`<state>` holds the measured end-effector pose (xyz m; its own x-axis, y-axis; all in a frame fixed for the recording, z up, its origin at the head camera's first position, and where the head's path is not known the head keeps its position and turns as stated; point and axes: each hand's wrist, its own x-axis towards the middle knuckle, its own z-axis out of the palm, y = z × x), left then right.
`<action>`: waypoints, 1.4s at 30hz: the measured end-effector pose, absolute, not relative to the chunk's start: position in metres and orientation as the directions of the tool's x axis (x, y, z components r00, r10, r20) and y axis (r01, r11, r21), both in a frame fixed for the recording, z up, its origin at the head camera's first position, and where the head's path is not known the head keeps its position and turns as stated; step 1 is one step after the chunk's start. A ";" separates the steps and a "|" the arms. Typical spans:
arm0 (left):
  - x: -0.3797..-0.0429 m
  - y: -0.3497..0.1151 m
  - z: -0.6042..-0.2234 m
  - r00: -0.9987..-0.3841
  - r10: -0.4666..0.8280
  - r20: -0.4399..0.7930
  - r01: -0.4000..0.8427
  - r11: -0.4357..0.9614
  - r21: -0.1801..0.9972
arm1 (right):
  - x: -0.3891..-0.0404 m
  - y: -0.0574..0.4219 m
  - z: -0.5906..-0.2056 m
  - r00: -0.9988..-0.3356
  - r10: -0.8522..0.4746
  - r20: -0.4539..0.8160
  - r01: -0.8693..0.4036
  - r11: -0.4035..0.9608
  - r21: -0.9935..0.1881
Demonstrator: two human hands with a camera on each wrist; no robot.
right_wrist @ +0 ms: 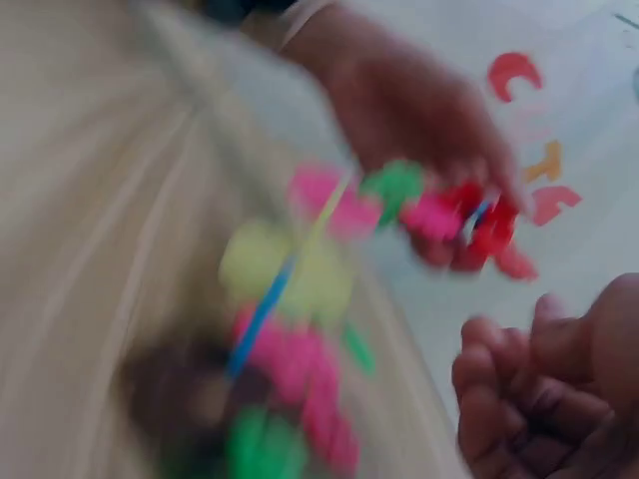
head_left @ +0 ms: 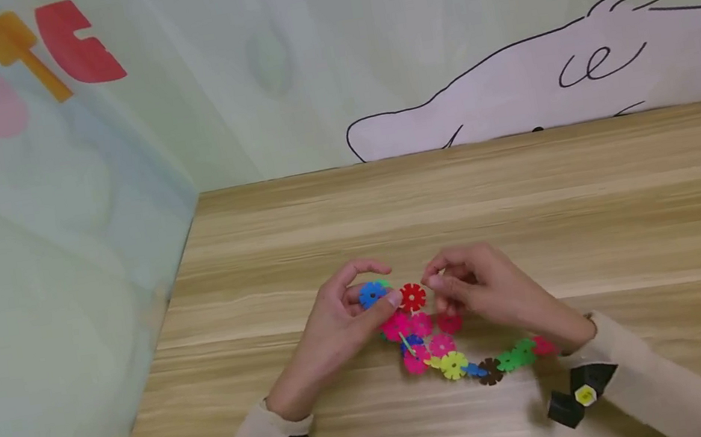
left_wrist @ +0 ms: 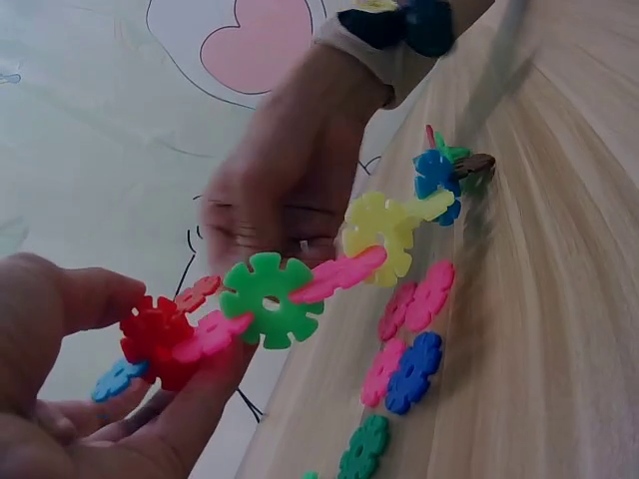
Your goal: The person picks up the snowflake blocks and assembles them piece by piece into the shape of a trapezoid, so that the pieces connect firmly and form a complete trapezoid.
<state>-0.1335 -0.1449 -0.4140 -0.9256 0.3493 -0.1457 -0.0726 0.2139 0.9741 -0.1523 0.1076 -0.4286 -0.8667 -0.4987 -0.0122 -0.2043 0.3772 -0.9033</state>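
Disc chain (head_left: 454, 365) partly behind left hand (head_left: 348, 317)

A person's left hand (head_left: 351, 316) holds one end of a chain (head_left: 454, 365) of colored discs above a wood-grain table (head_left: 522, 185), while the right hand (head_left: 486, 289), fingers curled, hovers beside a red disc (head_left: 413, 297). Behind, a line drawing (head_left: 501, 90) spans the wall (head_left: 216, 50); bright letters (head_left: 61, 35) appear at left.

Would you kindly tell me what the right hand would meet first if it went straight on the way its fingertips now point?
The right hand would probably meet the red flower piece by the thumb of the left hand first, though depth is unclear.
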 end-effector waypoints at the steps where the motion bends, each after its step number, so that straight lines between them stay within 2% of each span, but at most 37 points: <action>1: -0.134 -0.146 -0.415 -0.925 0.349 -0.147 -0.071 0.221 0.973 | -0.152 0.110 -0.432 -0.857 -0.515 -0.001 -0.269 0.449 -0.852; 4: -0.135 -0.147 -0.417 -0.926 0.348 -0.146 -0.055 0.258 0.965 | -0.147 0.116 -0.443 -0.824 -0.566 0.030 -0.447 0.615 -0.650; 7: -0.135 -0.146 -0.418 -0.915 0.380 -0.134 -0.034 0.259 0.965 | -0.142 0.117 -0.449 -0.805 -0.592 0.042 -0.509 0.653 -0.561; 10: -0.135 -0.145 -0.418 -0.898 0.422 -0.125 -0.031 0.222 0.975 | -0.140 0.117 -0.451 -0.812 -0.578 0.080 -0.515 0.647 -0.563; 14: -0.134 -0.144 -0.418 -0.884 0.449 -0.129 -0.056 0.173 0.983 | -0.140 0.117 -0.453 -0.839 -0.530 0.125 -0.470 0.589 -0.658; 18: -0.133 -0.143 -0.417 -0.875 0.463 -0.139 -0.077 0.149 0.986 | -0.137 0.120 -0.450 -0.862 -0.429 0.270 -0.473 0.489 -0.733; 22: -0.132 -0.142 -0.417 -0.867 0.481 -0.127 -0.060 0.152 0.986 | -0.132 0.120 -0.442 -0.815 -0.369 0.447 -0.576 0.430 -0.695; 26: -0.131 -0.141 -0.416 -0.867 0.491 -0.087 0.003 0.180 0.984 | -0.129 0.117 -0.436 -0.748 -0.379 0.545 -0.664 0.406 -0.629; 33: -0.129 -0.141 -0.414 -0.890 0.454 -0.042 0.081 0.247 0.966 | -0.127 0.113 -0.432 -0.672 -0.400 0.623 -0.739 0.411 -0.534; 42: -0.127 -0.139 -0.412 -0.892 0.451 -0.016 0.091 0.215 0.972 | -0.123 0.105 -0.434 -0.670 -0.332 0.663 -0.739 0.385 -0.553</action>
